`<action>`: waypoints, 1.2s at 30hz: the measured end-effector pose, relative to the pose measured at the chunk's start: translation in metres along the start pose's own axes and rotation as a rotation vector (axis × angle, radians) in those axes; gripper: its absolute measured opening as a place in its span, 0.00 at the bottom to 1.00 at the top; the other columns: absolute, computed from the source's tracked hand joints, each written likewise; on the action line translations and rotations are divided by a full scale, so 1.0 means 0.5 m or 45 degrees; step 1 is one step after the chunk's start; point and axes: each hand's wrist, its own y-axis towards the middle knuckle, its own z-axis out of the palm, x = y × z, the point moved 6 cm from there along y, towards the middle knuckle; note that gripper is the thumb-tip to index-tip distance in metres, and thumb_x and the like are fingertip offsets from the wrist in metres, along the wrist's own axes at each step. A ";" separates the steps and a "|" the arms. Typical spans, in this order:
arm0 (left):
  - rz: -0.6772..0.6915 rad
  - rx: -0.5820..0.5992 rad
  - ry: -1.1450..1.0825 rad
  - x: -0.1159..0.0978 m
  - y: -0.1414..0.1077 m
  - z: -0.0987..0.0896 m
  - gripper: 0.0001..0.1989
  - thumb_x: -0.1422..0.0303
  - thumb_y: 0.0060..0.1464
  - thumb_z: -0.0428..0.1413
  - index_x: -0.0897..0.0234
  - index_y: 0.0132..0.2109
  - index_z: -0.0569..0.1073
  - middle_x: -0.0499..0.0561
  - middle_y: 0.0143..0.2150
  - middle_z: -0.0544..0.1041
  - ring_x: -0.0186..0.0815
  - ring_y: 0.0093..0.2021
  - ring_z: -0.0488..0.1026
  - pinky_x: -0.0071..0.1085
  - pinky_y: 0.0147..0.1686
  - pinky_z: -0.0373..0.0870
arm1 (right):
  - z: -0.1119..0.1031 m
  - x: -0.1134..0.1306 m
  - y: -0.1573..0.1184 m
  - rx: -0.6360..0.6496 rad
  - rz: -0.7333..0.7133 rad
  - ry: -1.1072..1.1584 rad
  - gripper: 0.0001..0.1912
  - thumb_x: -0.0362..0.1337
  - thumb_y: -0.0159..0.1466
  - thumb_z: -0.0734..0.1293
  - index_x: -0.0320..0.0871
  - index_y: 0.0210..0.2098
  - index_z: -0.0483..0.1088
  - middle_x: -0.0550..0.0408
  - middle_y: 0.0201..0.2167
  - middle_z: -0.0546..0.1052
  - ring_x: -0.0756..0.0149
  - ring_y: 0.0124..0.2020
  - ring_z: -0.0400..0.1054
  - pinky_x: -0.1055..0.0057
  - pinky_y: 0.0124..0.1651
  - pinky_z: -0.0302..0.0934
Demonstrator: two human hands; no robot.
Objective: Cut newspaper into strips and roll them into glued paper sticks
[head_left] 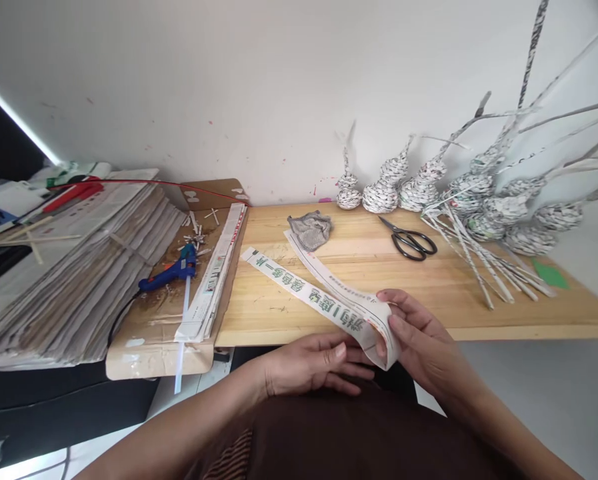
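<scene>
A long printed paper strip [299, 285] with green characters runs across the front of the wooden table and folds back in a loop near the edge. My right hand [426, 343] pinches this loop between thumb and fingers. Beside and partly beneath the strip, my left hand [319, 363] has its fingers stretched out and apart, gripping nothing that I can see. Some of its fingertips are hidden by the paper. The strip's other end lies by a crumpled grey cloth [311, 230].
Black-handled scissors [409, 241] lie on the table. Behind are several woven paper gourds [381, 190] and rolled paper sticks [471, 257]. At left, a blue glue gun [176, 270] rests on cardboard, between folded newspaper strips [213, 280] and a tall newspaper stack [89, 267].
</scene>
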 end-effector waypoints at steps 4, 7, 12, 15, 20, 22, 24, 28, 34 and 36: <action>0.191 -0.083 -0.227 -0.021 0.005 0.005 0.22 0.61 0.58 0.55 0.64 0.57 0.69 0.64 0.59 0.68 0.46 0.58 0.68 0.41 0.53 0.65 | 0.006 -0.009 -0.026 0.060 0.130 0.114 0.19 0.44 0.61 0.69 0.51 0.50 0.65 0.61 0.21 0.70 0.75 0.16 0.60 0.77 0.21 0.54; 0.293 -0.273 -0.289 -0.043 -0.004 -0.010 0.19 0.66 0.59 0.55 0.63 0.57 0.69 0.62 0.56 0.71 0.42 0.51 0.72 0.34 0.44 0.71 | 0.004 -0.012 -0.040 0.070 0.186 0.164 0.25 0.46 0.58 0.71 0.51 0.52 0.64 0.63 0.21 0.68 0.79 0.12 0.53 0.77 0.17 0.46; 0.540 -0.637 -0.395 -0.120 -0.046 -0.067 0.17 0.70 0.58 0.55 0.62 0.55 0.69 0.53 0.41 0.75 0.37 0.44 0.75 0.21 0.25 0.67 | -0.015 -0.023 -0.060 0.002 0.218 0.199 0.23 0.45 0.56 0.72 0.57 0.49 0.65 0.63 0.26 0.68 0.80 0.11 0.51 0.77 0.16 0.44; 0.713 -0.794 -0.384 -0.181 -0.086 -0.096 0.12 0.71 0.57 0.56 0.64 0.49 0.72 0.48 0.31 0.72 0.32 0.38 0.75 0.19 0.24 0.68 | -0.044 -0.035 -0.079 -0.077 0.252 0.181 0.12 0.45 0.56 0.71 0.53 0.39 0.69 0.62 0.24 0.66 0.76 0.14 0.55 0.75 0.18 0.50; 1.079 -0.972 -0.142 -0.259 -0.163 -0.120 0.12 0.68 0.52 0.62 0.65 0.44 0.75 0.48 0.36 0.76 0.28 0.41 0.74 0.24 0.49 0.71 | -0.117 -0.075 -0.130 -0.283 0.339 0.063 0.15 0.52 0.54 0.69 0.46 0.27 0.69 0.55 0.24 0.66 0.64 0.24 0.64 0.67 0.27 0.61; 1.140 -0.968 0.006 -0.270 -0.178 -0.121 0.13 0.70 0.47 0.65 0.63 0.42 0.76 0.48 0.41 0.77 0.30 0.46 0.74 0.27 0.54 0.68 | -0.141 -0.107 -0.155 -0.375 0.425 0.007 0.17 0.53 0.54 0.68 0.46 0.29 0.72 0.52 0.26 0.70 0.59 0.28 0.67 0.62 0.34 0.64; 1.136 -1.026 0.088 -0.270 -0.186 -0.128 0.14 0.74 0.43 0.66 0.62 0.40 0.77 0.47 0.42 0.78 0.31 0.46 0.74 0.28 0.54 0.68 | -0.157 -0.144 -0.176 -0.467 0.512 0.010 0.18 0.53 0.55 0.68 0.46 0.36 0.75 0.50 0.31 0.75 0.54 0.35 0.71 0.58 0.42 0.64; 1.041 -1.223 0.012 -0.258 -0.193 -0.155 0.08 0.69 0.45 0.66 0.65 0.33 0.76 0.46 0.34 0.78 0.30 0.35 0.76 0.27 0.39 0.76 | -0.159 -0.208 -0.171 -0.407 0.541 0.070 0.20 0.51 0.55 0.69 0.44 0.41 0.77 0.47 0.39 0.78 0.50 0.46 0.71 0.57 0.52 0.60; 1.087 -1.189 0.158 -0.316 -0.197 -0.133 0.09 0.69 0.50 0.62 0.67 0.38 0.75 0.52 0.36 0.80 0.37 0.40 0.78 0.26 0.37 0.77 | -0.155 -0.277 -0.082 -0.309 0.636 0.089 0.11 0.45 0.58 0.69 0.48 0.38 0.77 0.53 0.34 0.79 0.63 0.32 0.73 0.68 0.36 0.66; 1.116 -1.184 0.188 -0.345 -0.201 -0.119 0.08 0.69 0.52 0.61 0.66 0.40 0.74 0.52 0.36 0.80 0.37 0.39 0.79 0.28 0.37 0.77 | -0.133 -0.290 -0.041 -0.231 0.631 0.052 0.09 0.45 0.59 0.68 0.49 0.35 0.77 0.54 0.33 0.78 0.65 0.31 0.73 0.72 0.31 0.64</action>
